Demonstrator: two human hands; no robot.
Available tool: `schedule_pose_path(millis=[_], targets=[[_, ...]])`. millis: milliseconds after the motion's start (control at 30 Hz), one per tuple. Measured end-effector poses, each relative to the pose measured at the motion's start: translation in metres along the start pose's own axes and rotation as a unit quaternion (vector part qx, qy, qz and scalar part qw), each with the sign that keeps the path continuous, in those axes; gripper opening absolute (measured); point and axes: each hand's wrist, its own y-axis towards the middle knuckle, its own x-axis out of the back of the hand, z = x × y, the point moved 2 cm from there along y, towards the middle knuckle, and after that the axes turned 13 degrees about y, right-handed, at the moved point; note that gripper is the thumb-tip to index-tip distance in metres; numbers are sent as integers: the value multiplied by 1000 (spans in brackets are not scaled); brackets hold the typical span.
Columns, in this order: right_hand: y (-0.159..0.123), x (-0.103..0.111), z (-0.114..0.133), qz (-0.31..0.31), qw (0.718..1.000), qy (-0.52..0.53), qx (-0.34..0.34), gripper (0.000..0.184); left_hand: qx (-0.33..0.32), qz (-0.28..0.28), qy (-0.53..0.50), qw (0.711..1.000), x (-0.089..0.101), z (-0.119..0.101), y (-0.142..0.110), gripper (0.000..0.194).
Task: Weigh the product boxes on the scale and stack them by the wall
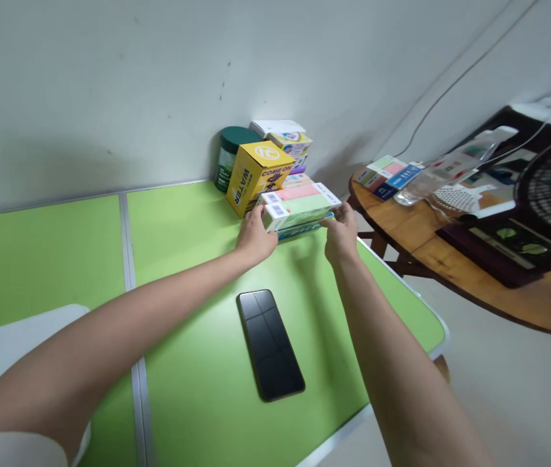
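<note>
A long white box with pink and green panels (304,198) is held level by its two ends. My left hand (256,237) is closed on its left end, with the thumb at the near side. On the right end, my right hand (341,235) grips the same box with bent fingers. Directly below lies a blue-green box (302,230), mostly hidden; I cannot tell whether the two touch. Just behind stands a yellow box (256,172) with dark print. A jar with a dark green lid (237,137), a white box (279,127) and a smaller yellow box (291,141) are grouped by the wall.
A black phone (271,344) lies on the green table (182,363) between my forearms. A white rounded object (26,340) is under my left arm. To the right, a round wooden table (402,227) bears flat boxes (387,174), a clear plastic container (445,172) and a dark appliance (503,250).
</note>
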Motion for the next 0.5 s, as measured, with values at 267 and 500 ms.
schedule_pose_path(millis=[267,500], targets=[[-62,16,39,-2,998,68,-18,37,-25,-13,40,999,34,22,-28,34],[-136,-24,105,239,952,171,-82,33,45,72,38,996,168,51,-134,30]])
